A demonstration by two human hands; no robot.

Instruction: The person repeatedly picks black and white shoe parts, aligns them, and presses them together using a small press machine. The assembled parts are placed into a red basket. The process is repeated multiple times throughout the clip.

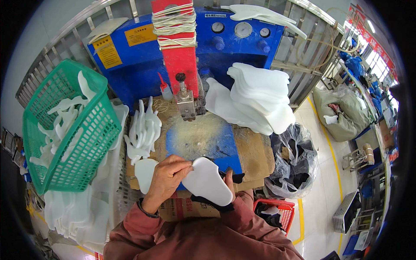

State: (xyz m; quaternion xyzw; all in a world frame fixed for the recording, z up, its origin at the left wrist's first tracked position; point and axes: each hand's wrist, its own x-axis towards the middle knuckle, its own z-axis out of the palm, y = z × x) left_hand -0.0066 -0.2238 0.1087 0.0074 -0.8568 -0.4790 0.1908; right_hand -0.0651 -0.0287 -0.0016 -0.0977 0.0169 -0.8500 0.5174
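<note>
Both hands are closed on one white foam insole-shaped piece (207, 181), held low in front of the chest over the near edge of the bench (255, 156): the left hand (167, 177) pinches its upper left rim between thumb and fingers, and the right hand (228, 184), in a dark glove and mostly hidden behind the piece, grips it from the right. Judging by the piles, much work is left: a tall stack of white pieces (260, 97) waits right of the red press head (182, 56), while smaller trimmed pieces (145, 128) stand at left and more fill the green basket (69, 130). The worn blue pad (201, 138) under the press offers open room; the basket and stack hem it on both sides.
</note>
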